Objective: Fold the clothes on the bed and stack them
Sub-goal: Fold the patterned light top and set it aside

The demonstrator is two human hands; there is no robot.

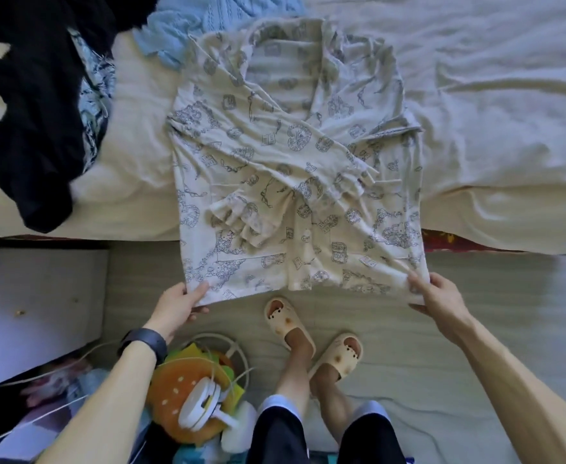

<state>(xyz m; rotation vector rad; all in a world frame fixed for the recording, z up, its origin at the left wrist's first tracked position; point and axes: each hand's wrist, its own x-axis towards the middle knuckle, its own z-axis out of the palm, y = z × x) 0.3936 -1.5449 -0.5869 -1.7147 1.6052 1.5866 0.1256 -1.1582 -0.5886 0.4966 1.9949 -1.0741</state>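
Observation:
A cream pyjama top (295,155) with a grey cartoon print lies on the bed (476,95), collar at the far end, both frilled sleeves crossed over its front. Its hem hangs over the bed's near edge. My left hand (181,304) pinches the hem's left corner. My right hand (437,298) pinches the hem's right corner. A black garment (34,122) lies crumpled at the bed's left, over a blue-and-white patterned piece (95,95). A light blue knitted garment (194,21) lies beyond the top's collar.
The bed's cream sheet is wrinkled to the right. Below the bed edge is a pale floor (442,380) with my feet in cream slippers (288,323). A white box (40,296) stands at left, and a burger-shaped plush with a small white fan (191,403) lies by my left leg.

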